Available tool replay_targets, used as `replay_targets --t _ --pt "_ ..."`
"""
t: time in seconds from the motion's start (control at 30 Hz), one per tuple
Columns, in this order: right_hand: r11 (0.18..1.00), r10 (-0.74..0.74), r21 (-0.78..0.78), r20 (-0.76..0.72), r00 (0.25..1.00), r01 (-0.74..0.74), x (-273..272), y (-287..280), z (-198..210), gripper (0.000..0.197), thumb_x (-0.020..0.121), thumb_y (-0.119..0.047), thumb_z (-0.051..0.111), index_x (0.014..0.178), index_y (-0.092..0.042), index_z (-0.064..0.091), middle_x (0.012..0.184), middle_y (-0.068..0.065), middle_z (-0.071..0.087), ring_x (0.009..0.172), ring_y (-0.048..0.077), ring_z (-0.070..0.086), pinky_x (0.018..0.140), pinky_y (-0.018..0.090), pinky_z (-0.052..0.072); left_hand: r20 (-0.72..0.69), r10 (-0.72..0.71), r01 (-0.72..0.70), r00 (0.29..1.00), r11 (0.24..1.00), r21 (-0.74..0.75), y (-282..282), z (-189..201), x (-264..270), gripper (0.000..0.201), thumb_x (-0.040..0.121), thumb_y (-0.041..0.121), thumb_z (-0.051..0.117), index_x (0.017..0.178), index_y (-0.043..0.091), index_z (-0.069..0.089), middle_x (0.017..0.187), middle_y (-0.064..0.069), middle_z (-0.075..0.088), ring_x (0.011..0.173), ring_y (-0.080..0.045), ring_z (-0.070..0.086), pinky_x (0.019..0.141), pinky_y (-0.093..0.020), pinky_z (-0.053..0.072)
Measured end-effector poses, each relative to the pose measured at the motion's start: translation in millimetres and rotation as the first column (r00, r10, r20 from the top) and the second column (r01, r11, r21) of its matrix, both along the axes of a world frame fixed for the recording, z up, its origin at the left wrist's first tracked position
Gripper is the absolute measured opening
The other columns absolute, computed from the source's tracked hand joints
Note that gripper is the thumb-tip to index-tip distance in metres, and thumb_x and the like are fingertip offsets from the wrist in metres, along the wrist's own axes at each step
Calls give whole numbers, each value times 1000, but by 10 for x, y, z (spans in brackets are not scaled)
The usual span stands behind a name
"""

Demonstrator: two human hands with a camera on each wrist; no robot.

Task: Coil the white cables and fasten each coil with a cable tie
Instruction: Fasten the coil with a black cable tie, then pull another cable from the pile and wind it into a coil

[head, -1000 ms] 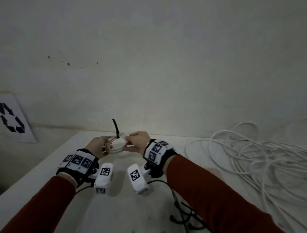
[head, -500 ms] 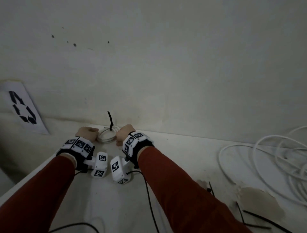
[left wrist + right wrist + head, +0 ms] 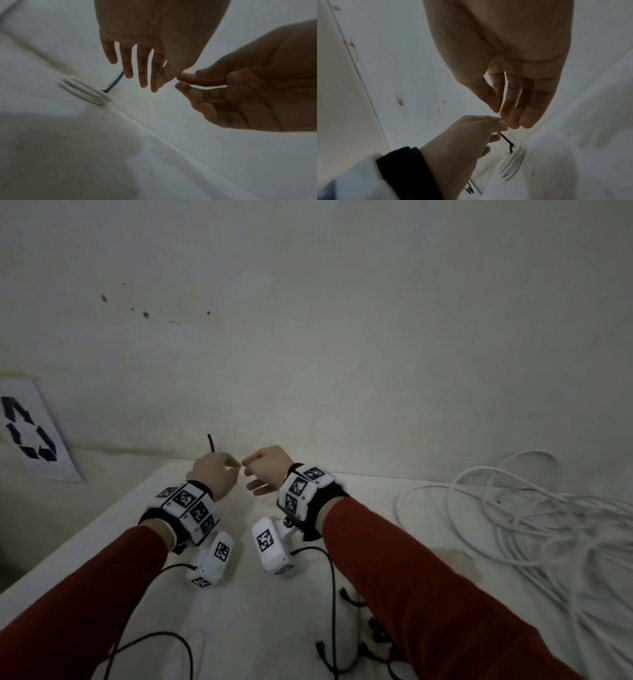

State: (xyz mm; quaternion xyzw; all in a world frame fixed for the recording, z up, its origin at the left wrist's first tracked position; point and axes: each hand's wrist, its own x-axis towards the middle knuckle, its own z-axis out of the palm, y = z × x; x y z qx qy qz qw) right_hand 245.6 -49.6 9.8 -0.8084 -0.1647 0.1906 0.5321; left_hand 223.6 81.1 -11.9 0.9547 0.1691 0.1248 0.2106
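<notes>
Both hands hung empty over the desk (image 3: pixel 281 628), fingertips nearly meeting. Fingers of the left hand (image 3: pixel 214 474) were straight and slightly spread, pointing down in its wrist view; the right hand (image 3: pixel 265 470) was loosely relaxed, thumb near its fingers, gripping nothing. Red sleeves and marker-tagged wristbands ran back from both. Beyond the fingers, the white coil (image 3: pixel 85 92) lay on the desk near the wall, its black cable tie (image 3: pixel 114 82) sticking up. Loose white cables (image 3: pixel 531 525) sprawled far right. A paper with a recycling symbol (image 3: pixel 29 433) leaned at left.
</notes>
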Motion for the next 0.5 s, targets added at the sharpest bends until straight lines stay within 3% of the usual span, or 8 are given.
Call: replay_targets --t 0.07,0.17,0.23,0.33,0.4,0.5 --pt "1000 -16 -23 43 999 17 -148 -339 150 12 91 -4 54 99 -7 63 91 12 64 60 20 61 52 28 51 19 -127 127 992 992 12 -351 97 -116 23 92 19 54 107 8 67 113 -14 65 105 -30 58 85 -31 43" --pt "994 -5 -108 174 985 24 -384 -971 298 8 90 -11 57 85 -16 61 88 6 66 64 19 63 54 25 50 71 -325 324 943 946 34 -940 252 -330 21 93 20 55 102 6 68 104 -13 68 97 -28 60 72 -24 34" --pt "985 -26 -160 255 967 69 -514 -1479 364 10 89 -13 58 82 -15 65 83 2 66 71 19 64 59 27 52 87 -419 416 904 908 49 -1307 317 -474 17 93 24 55 96 14 69 102 -6 69 92 -23 59 74 -24 37" --pt "921 -102 -316 371 923 229 -648 -2286 379 18 89 -14 58 98 -7 72 98 7 70 98 23 63 87 32 51 87 -516 511 852 856 80 -1809 342 -622 14 93 29 53 82 33 62 99 4 69 96 -19 59 90 -34 42" --pt "787 -92 -523 427 900 329 -735 -2818 355 26 89 -18 59 110 -6 69 117 10 67 112 24 59 92 27 44 93 -554 544 827 831 117 -2150 352 -719 15 93 30 50 85 34 62 103 8 66 105 -16 57 94 -34 35" --pt "476 0 -821 358 934 315 -867 -3461 216 45 90 -27 58 133 -14 53 139 11 50 128 27 46 103 31 37 78 -606 592 791 792 153 -2630 328 -795 16 94 30 50 95 30 66 114 6 60 115 -17 50 94 -35 29"
